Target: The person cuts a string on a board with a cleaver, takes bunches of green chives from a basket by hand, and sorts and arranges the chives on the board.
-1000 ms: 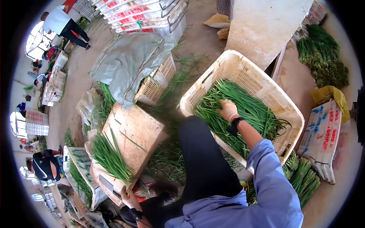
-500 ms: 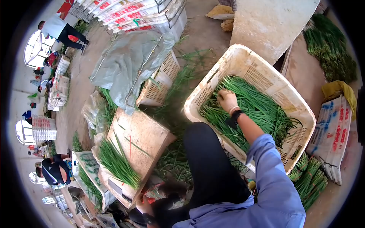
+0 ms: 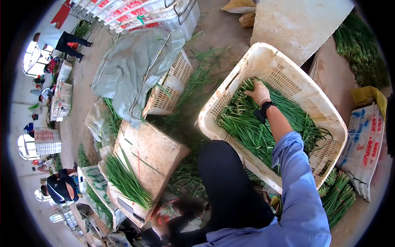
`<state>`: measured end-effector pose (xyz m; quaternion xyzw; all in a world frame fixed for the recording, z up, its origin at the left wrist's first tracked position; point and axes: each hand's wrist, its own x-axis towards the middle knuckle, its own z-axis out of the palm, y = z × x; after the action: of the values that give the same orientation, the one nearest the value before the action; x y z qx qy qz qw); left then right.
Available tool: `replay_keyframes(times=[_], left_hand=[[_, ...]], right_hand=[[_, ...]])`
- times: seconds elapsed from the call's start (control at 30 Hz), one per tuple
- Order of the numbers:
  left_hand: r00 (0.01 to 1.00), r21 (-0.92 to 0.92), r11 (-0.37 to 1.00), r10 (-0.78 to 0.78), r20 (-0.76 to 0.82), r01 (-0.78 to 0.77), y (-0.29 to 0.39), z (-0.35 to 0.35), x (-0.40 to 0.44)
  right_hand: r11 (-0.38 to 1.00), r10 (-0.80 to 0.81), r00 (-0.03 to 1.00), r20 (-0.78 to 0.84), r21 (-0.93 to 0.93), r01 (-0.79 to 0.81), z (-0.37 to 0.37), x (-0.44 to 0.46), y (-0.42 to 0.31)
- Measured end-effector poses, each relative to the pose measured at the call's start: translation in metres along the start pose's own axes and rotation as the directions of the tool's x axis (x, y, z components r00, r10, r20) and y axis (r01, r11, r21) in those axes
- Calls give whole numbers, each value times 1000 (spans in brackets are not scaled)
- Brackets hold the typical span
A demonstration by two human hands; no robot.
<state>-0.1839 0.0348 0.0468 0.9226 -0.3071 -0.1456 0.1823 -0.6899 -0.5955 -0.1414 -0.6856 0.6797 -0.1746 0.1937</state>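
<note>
My right hand (image 3: 259,91), with a dark watch on the wrist, reaches into a large off-white plastic basket (image 3: 336,123). Its fingers curl into a layer of long green chives (image 3: 284,109) at the far left part of the pile; the fingertips are partly hidden among them. Low in the view, my left hand (image 3: 159,225) is beside the near edge of a pale board (image 3: 154,146), close to something red. Blur and shadow hide its fingers. On the board, a bunch of chives (image 3: 127,181) lies next to a small scale display (image 3: 131,209).
A crate (image 3: 175,86) under a grey plastic sheet (image 3: 131,70) stands ahead. Stacked white crates (image 3: 144,16) are behind it. Tied green bundles (image 3: 337,197) lie right of the basket. Loose leaves cover the floor. Other people (image 3: 61,187) are at the left.
My right hand has moved away from me and slightly right over the chives, its fingers now curled in at another spot. My left hand has shifted slightly down and right.
</note>
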Motion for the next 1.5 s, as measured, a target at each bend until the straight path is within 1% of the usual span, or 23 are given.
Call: replay_keyframes(times=[0.07,0.13,0.2,0.3,0.33,0.4,0.43,0.47,0.6,0.63,0.67,0.73,0.83,0.87,0.93,0.97,1.0,1.07,1.17,1.27,1.37,1.43,1.5], left_hand=[[999,81,996,35,11,-36,-5,-2,-1],[998,100,993,59,14,-60,-12,-1,-2],[996,138,987,87,3,-86,-23,0,0],[1000,116,993,23,17,-24,-20,0,2],[1000,96,995,-2,26,0,-12,0,2],[999,81,996,32,24,-34,-14,2,4],[998,92,994,56,13,-57,-19,4,6],[997,101,992,81,0,-80,-24,6,7],[999,11,1000,28,27,-28,9,3,6],[999,0,1000,6,53,-6,14,2,8],[997,-3,1000,-23,74,23,17,2,8],[997,-23,999,-24,71,26,17,4,9],[998,-12,1000,0,57,0,10,4,10],[999,-2,1000,15,50,-15,7,5,10],[999,23,999,40,36,-41,8,6,11],[998,2,1000,3,70,-3,10,4,11],[998,-18,1000,11,57,-10,12,4,10],[999,-51,998,26,29,-25,9,5,6],[991,93,986,136,14,-137,-22,6,9],[994,31,998,52,96,-56,-55,9,7],[982,102,990,74,173,-93,-61,8,9],[991,116,989,80,108,-92,-36,8,9],[993,124,988,86,75,-95,-24,9,10]], right_hand=[[989,34,999,-14,-144,-36,11,9,-12],[926,189,979,80,-347,-150,-2,15,-39],[902,214,974,80,-399,-165,-12,13,-53],[946,189,979,72,-279,-162,21,24,-20],[966,202,975,97,-185,-181,18,22,-15],[976,215,966,144,8,-219,9,18,-7],[971,175,982,74,153,-185,8,14,5],[942,199,980,13,274,-195,7,12,16],[765,133,981,-144,644,-9,-36,-9,60],[603,202,979,-11,789,-116,-77,-24,68],[589,219,976,13,796,-142,-91,-29,81],[677,275,962,8,708,-199,-121,-38,88],[879,250,968,-37,427,-211,-148,-47,69],[930,208,978,-31,315,-188,-147,-45,60],[989,126,992,3,83,-126,-131,-37,47],[995,100,992,72,9,-101,-119,-30,40],[996,77,987,145,-62,-69,-105,-22,31],[996,50,972,229,-83,-32,-72,-10,14],[996,30,959,281,-88,-6,-28,11,1],[975,172,946,274,-185,-124,-4,27,-5],[978,199,916,349,-136,-161,2,43,4],[970,240,911,335,-117,-213,3,47,12],[976,216,933,288,-36,-215,0,47,20]])
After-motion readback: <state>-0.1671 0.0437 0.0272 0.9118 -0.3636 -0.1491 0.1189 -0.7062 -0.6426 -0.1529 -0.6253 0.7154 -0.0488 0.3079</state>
